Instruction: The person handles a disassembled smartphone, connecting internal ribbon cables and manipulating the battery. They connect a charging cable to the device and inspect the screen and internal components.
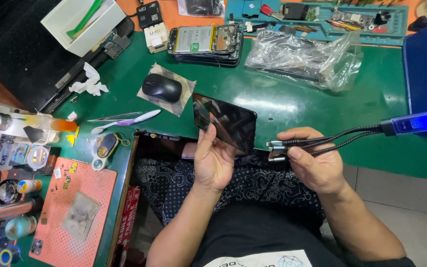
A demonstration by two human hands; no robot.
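Observation:
My left hand (214, 159) holds a black phone (225, 121) by its lower edge, the dark glass face tilted toward me above the green mat (292, 101). My right hand (316, 160) grips a braided multi-head charging cable (322, 140), its metal plugs (274, 147) pointing left, just beside the phone's bottom right corner. The cable runs right to a blue glowing adapter (418, 122). Plugs and phone are close but apart.
A black computer mouse (161, 87) lies behind the phone, an opened phone with battery showing (204, 43) farther back, a crumpled clear plastic bag (305, 59) to the right. Tweezers and a purple pry tool (124, 118), bottles and an orange mat (77, 207) sit at left.

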